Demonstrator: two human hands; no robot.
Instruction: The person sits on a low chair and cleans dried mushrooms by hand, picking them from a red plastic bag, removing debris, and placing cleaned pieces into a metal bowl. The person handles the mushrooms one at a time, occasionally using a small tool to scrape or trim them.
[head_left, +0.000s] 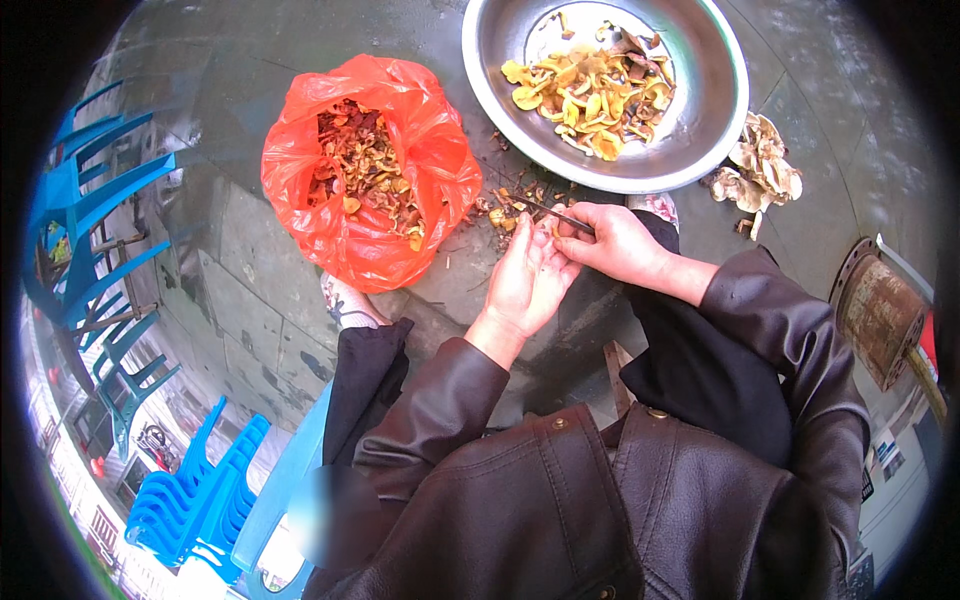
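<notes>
My right hand (619, 240) is closed on a thin dark knife (553, 214), its blade pointing left across my left fingers. Palm up, my left hand (529, 277) meets the right hand's fingertips; a small yellowish piece shows between the two hands, and which one grips it I cannot tell. Beyond them, a steel basin (694, 161) holds yellow mushrooms (592, 97) and a few darker pieces. An open red plastic bag (300, 161) to the left contains many small brown and orange mushrooms (371, 161). Trimmings (502, 217) lie on the paving just past my left fingertips.
Pale clustered mushrooms (761, 169) lie on the paving right of the basin. A rusty cylindrical metal container (877, 315) stands at the right. Blue plastic chairs (67, 202) and stacked blue plastic stools or chairs (195, 495) are at the left. My feet flank the work area.
</notes>
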